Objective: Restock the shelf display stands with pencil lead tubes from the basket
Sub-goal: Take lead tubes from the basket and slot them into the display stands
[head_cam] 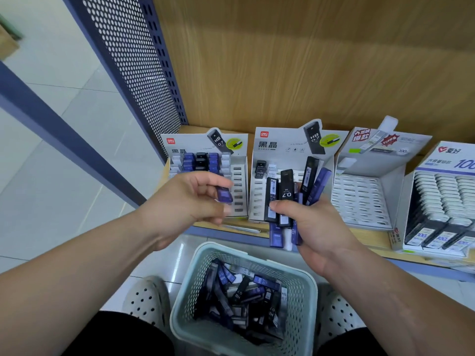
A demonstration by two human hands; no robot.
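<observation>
Pinching a tube (224,194) in the left hand (190,199) for the stand (239,173), gripping a spare bundle (286,186) in the right hand (308,222) (basket (309,286) below).

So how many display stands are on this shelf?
4, left to right: white cardboard display stand part-filled with tubes, second holding few, third with mostly bare slots, fourth full, cut off; more may lie beyond.

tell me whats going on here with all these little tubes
A person is restocking pencil lead tubes. Their left hand pinches one purple tube in front of the partly filled leftmost display stand. Their right hand grips a bunch of black and purple tubes. The basket on the floor holds many more.
</observation>
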